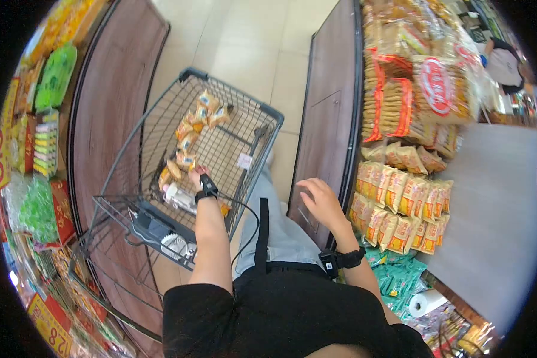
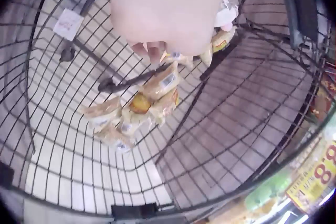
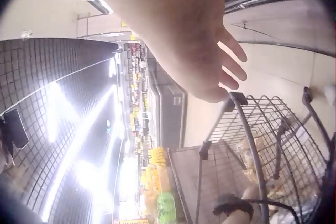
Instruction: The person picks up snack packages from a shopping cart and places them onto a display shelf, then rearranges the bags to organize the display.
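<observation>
My left hand (image 1: 198,175) reaches down inside the wire shopping cart (image 1: 268,110). Its fingers curl at a small yellow-and-white snack packet (image 1: 186,161); in the left wrist view the hand (image 2: 168,14) covers part of this packet (image 2: 177,57). More such packets (image 1: 219,116) lie in a row along the cart's bottom, several bunched at the far end (image 2: 137,108). A white bottle with a pink top (image 1: 180,196) lies close to the left wrist. My right hand (image 1: 323,203) hangs in the air beside the right shelf, fingers loosely extended and holding nothing (image 3: 202,61).
On the right, stacked bags of biscuits (image 1: 394,107) and hanging yellow packets (image 1: 403,197) fill the shelf. Goods and price signs (image 1: 51,325) line the left. A dark tray (image 1: 155,230) sits at the cart's near end, and a cable (image 1: 253,215) runs from the left wrist.
</observation>
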`<state>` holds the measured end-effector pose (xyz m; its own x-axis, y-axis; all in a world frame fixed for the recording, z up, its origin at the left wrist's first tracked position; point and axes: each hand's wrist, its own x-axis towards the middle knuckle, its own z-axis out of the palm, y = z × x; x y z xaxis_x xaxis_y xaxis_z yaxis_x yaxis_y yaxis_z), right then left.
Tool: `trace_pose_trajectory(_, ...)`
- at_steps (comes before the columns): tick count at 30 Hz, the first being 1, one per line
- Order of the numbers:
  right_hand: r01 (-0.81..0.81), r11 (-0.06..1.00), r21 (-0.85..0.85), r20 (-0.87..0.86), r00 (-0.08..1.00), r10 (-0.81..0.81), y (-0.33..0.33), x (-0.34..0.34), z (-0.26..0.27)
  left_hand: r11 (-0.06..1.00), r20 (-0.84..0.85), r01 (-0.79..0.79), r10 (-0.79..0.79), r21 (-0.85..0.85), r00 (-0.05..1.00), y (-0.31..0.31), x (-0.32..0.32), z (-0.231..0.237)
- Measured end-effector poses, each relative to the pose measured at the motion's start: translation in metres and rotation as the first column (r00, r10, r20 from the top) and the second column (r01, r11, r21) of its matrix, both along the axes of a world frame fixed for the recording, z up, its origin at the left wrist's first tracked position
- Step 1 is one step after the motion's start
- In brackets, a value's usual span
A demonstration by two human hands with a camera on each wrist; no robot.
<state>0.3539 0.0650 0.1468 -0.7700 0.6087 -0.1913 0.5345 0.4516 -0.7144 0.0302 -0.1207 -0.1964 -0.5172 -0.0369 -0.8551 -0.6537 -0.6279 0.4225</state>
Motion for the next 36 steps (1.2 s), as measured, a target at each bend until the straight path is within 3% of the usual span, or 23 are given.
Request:
trace_pose_trajectory(2,0.025,0.999,0.048,-0.011,1.0,-0.025,0.002,0.01,0.016,0.995,0.08,-0.06,0.053,0.083,0.995,0.032,0.002,0.042)
trace_pose_trajectory(3,0.052,0.995,0.084,-0.049,0.998,-0.048,0.001,0.016,0.023,0.989,-0.121,0.127,-0.118,0.078,0.986,0.037,0.005,0.023)
trace_pose_trajectory(4,0.083,0.989,0.12,-0.087,0.994,-0.073,0.001,0.024,0.029,0.987,0.036,-0.016,0.011,0.161,0.999,0.058,0.006,0.051)
trace_pose_trajectory(6,0.136,0.981,0.142,-0.119,0.986,-0.119,-0.001,0.039,0.041,0.942,-0.128,0.117,-0.081,0.315,0.989,0.093,0.02,0.1)
trace_pose_trajectory(7,0.169,0.975,0.147,-0.141,0.979,-0.148,-0.003,0.047,0.048,0.912,-0.146,0.176,-0.13,0.371,0.981,0.114,0.039,0.158)
trace_pose_trajectory(10,0.289,0.946,0.149,-0.203,0.945,-0.257,-0.009,0.073,0.063,0.676,-0.418,0.514,-0.32,0.528,0.85,0.156,0.11,0.303)
trace_pose_trajectory(12,0.4,0.91,0.107,-0.269,0.893,-0.361,-0.011,0.091,0.069,0.503,-0.593,0.698,-0.383,0.509,0.708,0.169,0.157,0.367)
trace_pose_trajectory(13,0.457,0.888,-0.048,-0.274,0.849,-0.452,-0.012,0.101,0.073,0.377,-0.672,0.788,-0.414,0.487,0.613,0.171,0.181,0.391)
trace_pose_trajectory(15,0.517,0.812,-0.269,-0.521,0.631,-0.575,-0.018,0.114,0.086,0.131,-0.79,0.914,-0.467,0.383,0.398,0.164,0.231,0.434)
trace_pose_trajectory(16,0.51,0.772,-0.378,-0.609,0.491,-0.623,-0.023,0.122,0.094,0.006,-0.828,0.954,-0.496,0.299,0.262,0.158,0.255,0.441)
trace_pose_trajectory(17,0.389,0.735,-0.555,-0.647,0.353,-0.675,-0.025,0.132,0.103,-0.122,-0.861,0.972,-0.496,0.2,0.115,0.152,0.278,0.448)
trace_pose_trajectory(18,0.464,0.687,-0.559,-0.641,0.284,-0.713,-0.034,0.138,0.116,-0.254,-0.877,0.963,-0.478,0.088,-0.046,0.146,0.298,0.447)
trace_pose_trajectory(20,0.597,0.567,-0.567,-0.626,0.135,-0.768,-0.052,0.147,0.138,-0.392,-0.927,0.904,-0.25,-0.168,-0.281,0.129,0.337,0.46)
trace_pose_trajectory(21,0.671,0.456,-0.585,-0.56,0.072,-0.825,-0.052,0.159,0.137,-0.435,-0.917,0.886,-0.268,-0.16,-0.297,0.125,0.349,0.461)
trace_pose_trajectory(27,0.797,0.377,-0.472,-0.646,-0.023,-0.763,-0.075,0.219,0.139,-0.674,-0.864,0.719,-0.25,-0.17,-0.438,0.126,0.393,0.46)
trace_pose_trajectory(30,0.826,0.293,-0.482,-0.621,-0.086,-0.779,-0.082,0.244,0.134,-0.709,-0.818,0.599,-0.055,-0.371,-0.573,0.134,0.405,0.465)
trace_pose_trajectory(31,0.828,0.278,-0.488,-0.625,-0.109,-0.773,-0.082,0.25,0.134,-0.708,-0.819,0.571,0.017,-0.415,-0.574,0.139,0.408,0.466)
trace_pose_trajectory(32,0.829,0.264,-0.493,-0.629,-0.13,-0.767,-0.082,0.257,0.133,-0.669,-0.784,0.566,0.041,-0.482,-0.62,0.144,0.412,0.465)
trace_pose_trajectory(34,0.933,0.214,-0.29,-0.646,-0.025,-0.763,-0.082,0.269,0.135,-0.577,-0.705,0.545,0.076,-0.608,-0.705,0.156,0.42,0.46)
trace_pose_trajectory(36,0.961,0.207,-0.183,-0.663,0.035,-0.748,-0.082,0.277,0.141,-0.39,-0.676,0.61,0.044,-0.689,-0.736,0.165,0.43,0.458)
